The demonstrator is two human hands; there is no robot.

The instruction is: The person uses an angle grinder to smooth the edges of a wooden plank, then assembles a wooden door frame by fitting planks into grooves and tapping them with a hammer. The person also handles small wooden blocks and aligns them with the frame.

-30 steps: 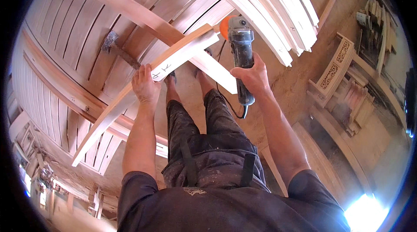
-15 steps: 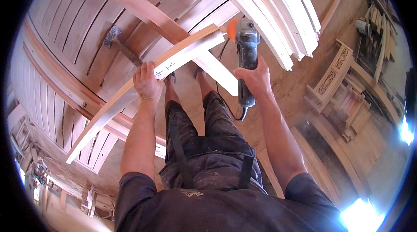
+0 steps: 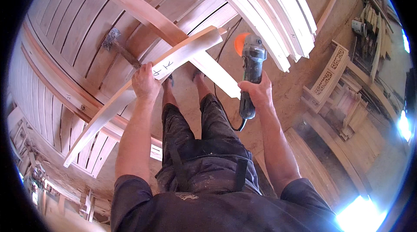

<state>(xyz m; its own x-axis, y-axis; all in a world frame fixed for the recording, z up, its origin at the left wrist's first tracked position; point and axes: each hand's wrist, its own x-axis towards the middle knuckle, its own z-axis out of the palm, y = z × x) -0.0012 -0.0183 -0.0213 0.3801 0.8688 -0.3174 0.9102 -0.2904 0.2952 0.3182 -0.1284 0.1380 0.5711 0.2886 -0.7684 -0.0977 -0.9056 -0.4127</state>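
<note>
My left hand point(image 3: 145, 83) grips a long, slightly curved wooden board point(image 3: 182, 53) near its middle; the board runs from lower left to upper right and carries pencil marks by my fingers. My right hand point(image 3: 257, 93) is closed around the grey body of an angle grinder point(image 3: 252, 64) with an orange guard, held just right of the board's upper end, its black cord hanging below. My legs and bare feet stand on the dusty floor between both hands.
A hammer point(image 3: 117, 47) lies on a large panelled wooden door point(image 3: 87, 23) at the left. Stacked curved wooden strips point(image 3: 269, 10) lie at the top right. Carved wooden furniture parts point(image 3: 334, 84) stand to the right.
The board has been raised and shifted slightly right with my left hand. The grinder has moved a little right and down, away from the board's end.
</note>
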